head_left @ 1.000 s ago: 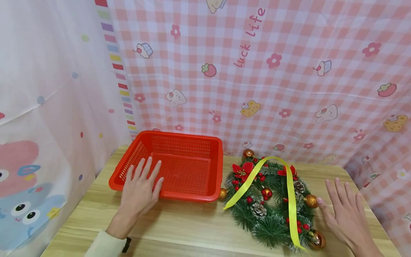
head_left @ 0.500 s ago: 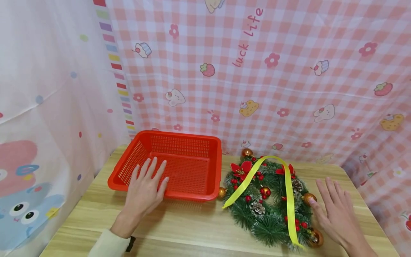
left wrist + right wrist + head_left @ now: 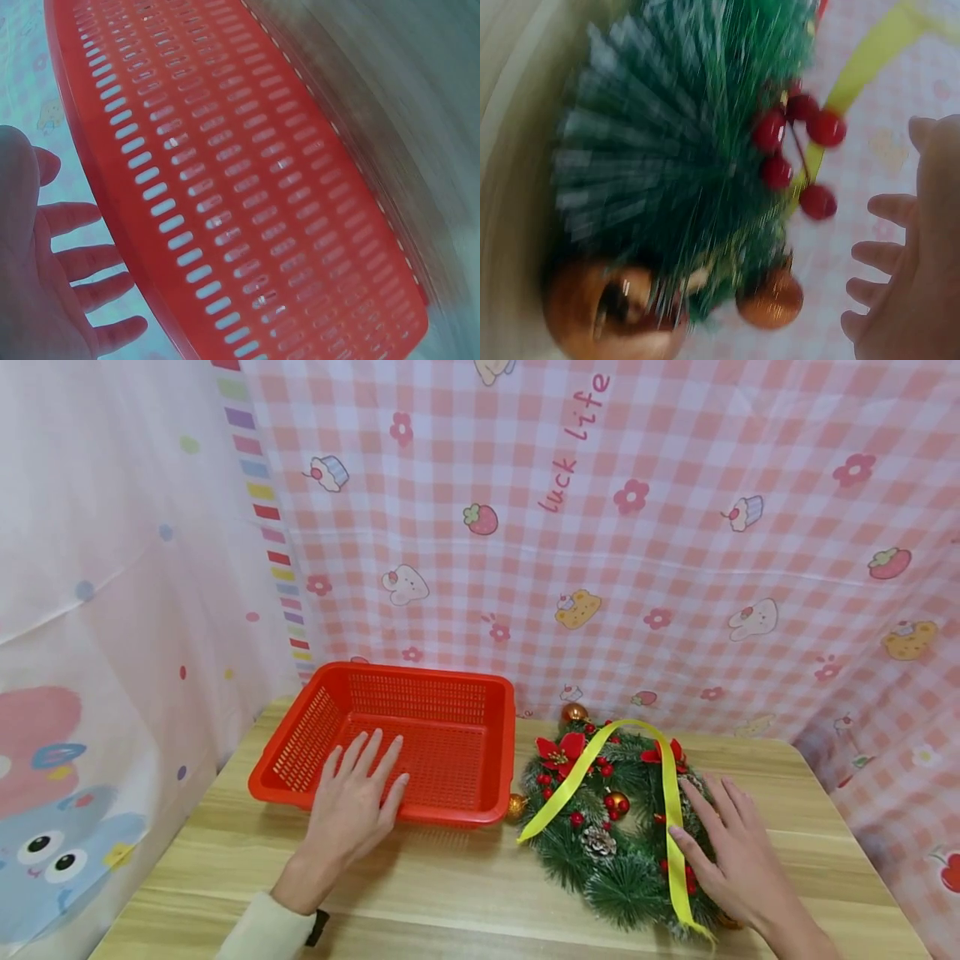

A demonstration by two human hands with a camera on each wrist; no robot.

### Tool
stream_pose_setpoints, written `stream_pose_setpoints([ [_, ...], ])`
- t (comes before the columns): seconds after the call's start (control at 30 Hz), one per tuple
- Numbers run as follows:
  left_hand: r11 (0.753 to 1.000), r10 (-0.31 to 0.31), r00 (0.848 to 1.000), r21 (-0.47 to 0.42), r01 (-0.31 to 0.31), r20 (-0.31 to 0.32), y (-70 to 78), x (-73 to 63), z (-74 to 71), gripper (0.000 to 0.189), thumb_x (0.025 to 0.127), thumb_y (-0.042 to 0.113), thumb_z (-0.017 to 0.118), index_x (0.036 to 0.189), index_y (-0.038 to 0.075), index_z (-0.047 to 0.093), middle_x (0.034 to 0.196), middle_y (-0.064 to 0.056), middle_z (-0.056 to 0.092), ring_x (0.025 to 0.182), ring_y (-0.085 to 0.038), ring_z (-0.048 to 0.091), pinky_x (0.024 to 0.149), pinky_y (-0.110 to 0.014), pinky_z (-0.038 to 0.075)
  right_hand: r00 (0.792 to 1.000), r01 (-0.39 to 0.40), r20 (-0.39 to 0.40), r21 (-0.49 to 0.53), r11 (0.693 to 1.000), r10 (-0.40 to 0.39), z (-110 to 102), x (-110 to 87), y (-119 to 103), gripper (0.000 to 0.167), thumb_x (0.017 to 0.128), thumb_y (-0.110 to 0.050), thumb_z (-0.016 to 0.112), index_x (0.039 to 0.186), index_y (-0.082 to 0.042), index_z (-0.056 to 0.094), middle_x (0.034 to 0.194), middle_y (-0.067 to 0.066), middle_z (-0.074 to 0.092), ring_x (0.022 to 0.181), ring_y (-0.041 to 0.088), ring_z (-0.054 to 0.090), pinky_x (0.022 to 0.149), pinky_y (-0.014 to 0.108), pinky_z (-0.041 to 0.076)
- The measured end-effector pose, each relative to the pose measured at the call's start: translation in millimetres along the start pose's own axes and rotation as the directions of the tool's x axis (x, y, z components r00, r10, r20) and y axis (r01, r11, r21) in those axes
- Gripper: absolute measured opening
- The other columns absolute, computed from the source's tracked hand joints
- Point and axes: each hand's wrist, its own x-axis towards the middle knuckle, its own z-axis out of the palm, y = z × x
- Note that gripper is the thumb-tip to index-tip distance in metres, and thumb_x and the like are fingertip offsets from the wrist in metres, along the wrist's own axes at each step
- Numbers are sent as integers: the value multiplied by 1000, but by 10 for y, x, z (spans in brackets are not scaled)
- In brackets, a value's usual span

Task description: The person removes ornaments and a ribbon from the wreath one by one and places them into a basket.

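My left hand (image 3: pixel 351 810) is spread over the front rim of a red plastic basket (image 3: pixel 420 817), fingers straight above its inside. In the left wrist view the fingers lie by the rim of the slotted basket wall (image 3: pixel 247 172). My right hand (image 3: pixel 731 852) is over the right side of a green Christmas wreath (image 3: pixel 630 885), its fingers straight and apart. A yellow ribbon (image 3: pixel 677 860) arches across the wreath, and my right thumb overlaps it in the head view. Red berries (image 3: pixel 801 150) and a copper bauble (image 3: pixel 615 307) show in the right wrist view, with the hand beside them.
Both things stand on a light wooden table (image 3: pixel 450 902). Behind it hangs a pink checked curtain (image 3: pixel 465 560) with cartoon prints. A pale curtain (image 3: pixel 112 610) closes off the left side. A gold bauble (image 3: pixel 515 807) sits between basket and wreath.
My right hand has moved left from beside the wreath to over its right edge, covering the baubles there. My left hand has shifted slightly right over the basket.
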Motion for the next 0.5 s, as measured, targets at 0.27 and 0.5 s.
stream_pose_setpoints([
  [0.27,999,20,1000,-42,-21,-15,128,51,17,53,98,36,53,144,11,53,144,-21,51,134,-41,45,110,-60,30,999,7,33,2,1000,-7,109,50,-284,69,97,-40,61,156,-19,32,157,23,30,146,45,19,119,58,7],
  [0.5,996,31,999,-85,-34,-29,240,84,27,53,96,35,58,143,11,54,145,-20,51,133,-40,46,109,-60,31,995,3,99,4,1000,-3,251,88,-488,70,94,-46,63,153,-17,38,156,20,33,142,46,25,109,67,22],
])
